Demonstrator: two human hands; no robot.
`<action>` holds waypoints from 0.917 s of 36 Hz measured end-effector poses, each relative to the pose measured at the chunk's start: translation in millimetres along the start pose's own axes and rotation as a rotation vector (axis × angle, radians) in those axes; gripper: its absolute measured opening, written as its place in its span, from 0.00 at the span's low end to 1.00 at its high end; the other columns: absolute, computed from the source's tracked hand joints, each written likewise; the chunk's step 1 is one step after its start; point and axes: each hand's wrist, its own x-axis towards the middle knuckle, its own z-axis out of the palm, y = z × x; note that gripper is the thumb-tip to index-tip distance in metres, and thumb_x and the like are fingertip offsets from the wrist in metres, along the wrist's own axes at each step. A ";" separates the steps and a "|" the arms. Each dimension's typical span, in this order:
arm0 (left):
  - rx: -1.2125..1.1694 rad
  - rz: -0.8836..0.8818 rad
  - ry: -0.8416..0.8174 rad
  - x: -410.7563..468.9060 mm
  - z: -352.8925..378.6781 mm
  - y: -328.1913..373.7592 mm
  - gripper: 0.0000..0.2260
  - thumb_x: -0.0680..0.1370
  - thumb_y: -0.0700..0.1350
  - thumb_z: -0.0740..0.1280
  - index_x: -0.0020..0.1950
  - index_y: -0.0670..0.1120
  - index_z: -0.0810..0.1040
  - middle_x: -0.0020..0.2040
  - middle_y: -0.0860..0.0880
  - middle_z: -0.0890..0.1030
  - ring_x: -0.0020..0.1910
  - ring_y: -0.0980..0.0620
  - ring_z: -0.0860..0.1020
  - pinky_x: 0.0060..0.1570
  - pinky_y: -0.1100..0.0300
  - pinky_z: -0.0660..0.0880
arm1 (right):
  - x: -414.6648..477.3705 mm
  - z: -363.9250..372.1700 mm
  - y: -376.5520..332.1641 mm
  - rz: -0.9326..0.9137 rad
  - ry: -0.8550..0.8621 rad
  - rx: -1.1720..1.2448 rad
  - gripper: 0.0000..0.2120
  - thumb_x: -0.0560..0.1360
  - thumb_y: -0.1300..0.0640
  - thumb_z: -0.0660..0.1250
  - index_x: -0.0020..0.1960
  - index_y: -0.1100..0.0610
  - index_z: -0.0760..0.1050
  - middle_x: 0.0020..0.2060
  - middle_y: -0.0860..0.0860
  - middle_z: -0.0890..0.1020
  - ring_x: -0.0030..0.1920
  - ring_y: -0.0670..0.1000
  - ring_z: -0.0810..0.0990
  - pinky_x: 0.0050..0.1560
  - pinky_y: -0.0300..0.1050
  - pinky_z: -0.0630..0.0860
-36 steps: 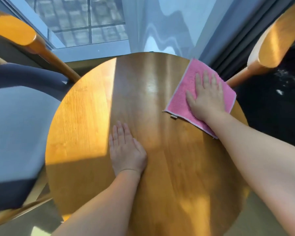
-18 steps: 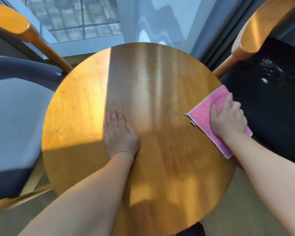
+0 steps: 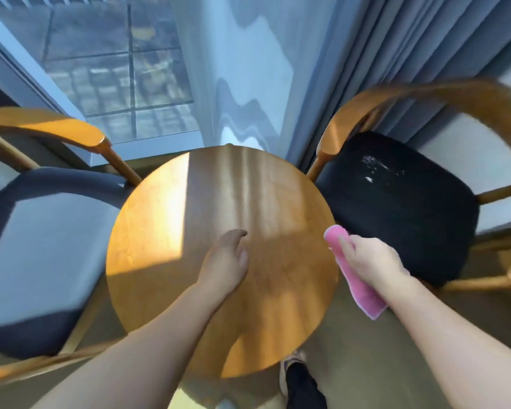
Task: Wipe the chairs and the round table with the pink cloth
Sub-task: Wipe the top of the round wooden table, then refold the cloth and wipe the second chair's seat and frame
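Gripping the pink cloth (image 3: 363, 293) bunched in my right hand (image 3: 372, 261), I have it just off the rim of the tabletop (image 3: 165, 231), between that rim and the dark chair (image 3: 396, 208) on the hand's outer side. My fingers are curled round its middle. One end pokes out past my fingertips and a longer tail hangs limp under my wrist. My left hand (image 3: 227, 261) holds nothing, with its fingers loosely bent over the middle of the tabletop.

I judge the cloth to be light, soft and floppy, with no stiffness of its own, so it takes whatever shape my hand gives it. Bunched like this, only a small part would touch a surface. For the chair seat I would rather spread it flat under my palm, so the loose tail does not drag. On fabric it will probably catch rather than glide.

I cannot tell how much cloth is folded inside my fist. Blur hides whether my left hand touches the wood. The white specks (image 3: 375, 168) on the dark seat, beyond my right hand, could be crumbs, dust or glare. The grey chair (image 3: 42, 231) outside my left hand is cut off at the edge, and the table's legs are hidden.
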 end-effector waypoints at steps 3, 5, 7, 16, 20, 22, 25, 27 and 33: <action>-0.015 0.141 -0.035 -35.6 -20.0 43.9 0.18 0.77 0.42 0.65 0.66 0.46 0.73 0.63 0.49 0.76 0.60 0.52 0.74 0.58 0.69 0.62 | -57.6 -36.5 -8.0 -0.139 0.010 0.076 0.28 0.76 0.32 0.41 0.43 0.48 0.74 0.37 0.46 0.81 0.40 0.54 0.80 0.46 0.50 0.76; -0.016 0.223 -0.060 -58.9 -34.6 69.0 0.19 0.77 0.45 0.66 0.68 0.49 0.71 0.64 0.51 0.75 0.59 0.54 0.75 0.61 0.62 0.68 | -96.2 -55.2 -11.0 -0.185 0.040 0.224 0.31 0.72 0.24 0.42 0.38 0.45 0.73 0.32 0.44 0.80 0.35 0.46 0.78 0.41 0.48 0.75; 0.020 0.333 -0.084 -80.4 -49.1 91.7 0.23 0.75 0.49 0.68 0.70 0.51 0.68 0.66 0.52 0.73 0.61 0.54 0.74 0.62 0.56 0.70 | -132.9 -72.8 -12.8 -0.302 0.057 0.227 0.26 0.71 0.23 0.47 0.37 0.42 0.71 0.30 0.43 0.78 0.33 0.42 0.76 0.35 0.44 0.71; 0.080 0.619 -0.190 -150.9 -100.7 164.3 0.15 0.74 0.52 0.70 0.60 0.53 0.77 0.54 0.56 0.77 0.52 0.60 0.73 0.54 0.65 0.70 | -247.1 -142.9 -10.4 -0.554 0.138 0.164 0.18 0.71 0.31 0.59 0.44 0.45 0.73 0.36 0.43 0.79 0.38 0.43 0.77 0.44 0.46 0.77; -0.011 0.607 -0.205 -168.7 -116.6 185.6 0.03 0.77 0.46 0.66 0.50 0.53 0.78 0.43 0.60 0.78 0.43 0.62 0.75 0.45 0.67 0.70 | -267.9 -163.1 3.8 -0.558 0.073 0.193 0.19 0.67 0.32 0.61 0.52 0.40 0.73 0.41 0.40 0.80 0.42 0.44 0.79 0.46 0.48 0.80; -0.074 0.600 -0.185 -175.6 -122.0 196.4 0.09 0.77 0.43 0.65 0.44 0.58 0.74 0.37 0.61 0.76 0.39 0.65 0.75 0.38 0.73 0.68 | -270.3 -171.4 13.8 -0.563 0.029 0.177 0.20 0.65 0.34 0.67 0.55 0.35 0.70 0.45 0.38 0.79 0.45 0.44 0.79 0.45 0.46 0.80; -0.079 0.587 -0.151 -180.5 -125.5 213.6 0.15 0.75 0.39 0.63 0.39 0.60 0.71 0.33 0.59 0.75 0.34 0.66 0.73 0.32 0.73 0.66 | -266.0 -181.8 32.8 -0.525 -0.020 0.190 0.21 0.63 0.38 0.71 0.54 0.34 0.71 0.45 0.37 0.79 0.46 0.44 0.79 0.45 0.43 0.80; -0.069 0.568 -0.124 -180.2 -124.4 225.3 0.15 0.75 0.38 0.62 0.39 0.59 0.70 0.33 0.58 0.74 0.34 0.66 0.73 0.32 0.73 0.67 | -260.3 -188.2 49.5 -0.491 -0.030 0.176 0.17 0.64 0.43 0.72 0.51 0.37 0.74 0.43 0.39 0.80 0.45 0.44 0.80 0.44 0.42 0.81; -0.075 0.522 -0.074 -169.8 -98.2 259.1 0.09 0.74 0.37 0.63 0.38 0.51 0.72 0.33 0.53 0.74 0.32 0.60 0.69 0.32 0.68 0.65 | -244.9 -204.1 120.9 -0.429 -0.007 0.302 0.06 0.68 0.52 0.74 0.42 0.43 0.79 0.39 0.43 0.81 0.41 0.44 0.81 0.42 0.42 0.82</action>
